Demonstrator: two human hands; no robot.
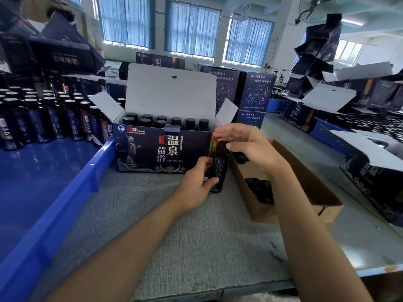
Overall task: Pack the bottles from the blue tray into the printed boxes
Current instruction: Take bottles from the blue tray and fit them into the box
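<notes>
Where the bench [174, 236] meets its left edge sits a blue plastic tray [93, 171]. Rows of dark pale-topped bottles [52, 118] stand crowded at its far end; the near floor is bare.

Centre: a printed dark-blue cardboard box [152, 149], lid and side flaps up. Two rows of black-capped bottles [176, 122] stand inside, nearly filling it.

Just right of the box's front corner, the left hand [194, 188] is wrapped round the lower body of a single dark cylindrical bottle [219, 168], which stands upright with its base on the bench. The right hand [250, 144] arches over the black cap, thumb at the cap's side. Whether it actually pinches the cap cannot be told.

Right: a brown cardboard carton [305, 182] holds loose black caps [260, 190].

Handling, as judgement:
- The bottle is small, rigid and probably light.
- The glossy label looks slippery, so a full wrap round the mid-body seems best.
- The cap should not be trusted until it is seated.
- The bottle should go in vertically, since the remaining gap looks tight and neighbouring bottles could tip.
</notes>
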